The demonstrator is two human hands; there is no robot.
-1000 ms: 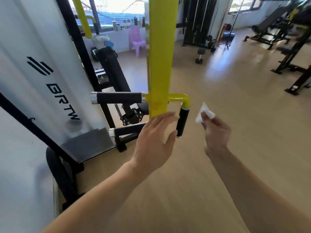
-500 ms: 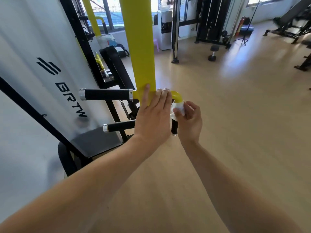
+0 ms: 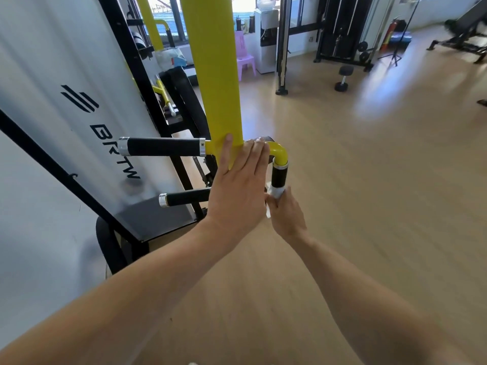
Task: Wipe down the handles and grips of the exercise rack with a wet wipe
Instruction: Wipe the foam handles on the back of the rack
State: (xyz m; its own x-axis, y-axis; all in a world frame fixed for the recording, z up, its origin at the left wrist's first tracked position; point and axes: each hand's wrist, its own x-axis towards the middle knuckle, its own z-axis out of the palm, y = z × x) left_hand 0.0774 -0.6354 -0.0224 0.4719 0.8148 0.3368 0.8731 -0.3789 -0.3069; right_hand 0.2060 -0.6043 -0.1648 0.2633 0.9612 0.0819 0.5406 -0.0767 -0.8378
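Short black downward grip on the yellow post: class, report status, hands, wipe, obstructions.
Left hand flat on yellow upright post. Right hand wraps white wet wipe round lower end of short black vertical grip. Nothing blocking.

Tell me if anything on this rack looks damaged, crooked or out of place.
Nothing stands out. The black grips sit straight with their metal end caps on, and the yellow post shows no visible damage. The right hand holds the wipe around the downward grip.
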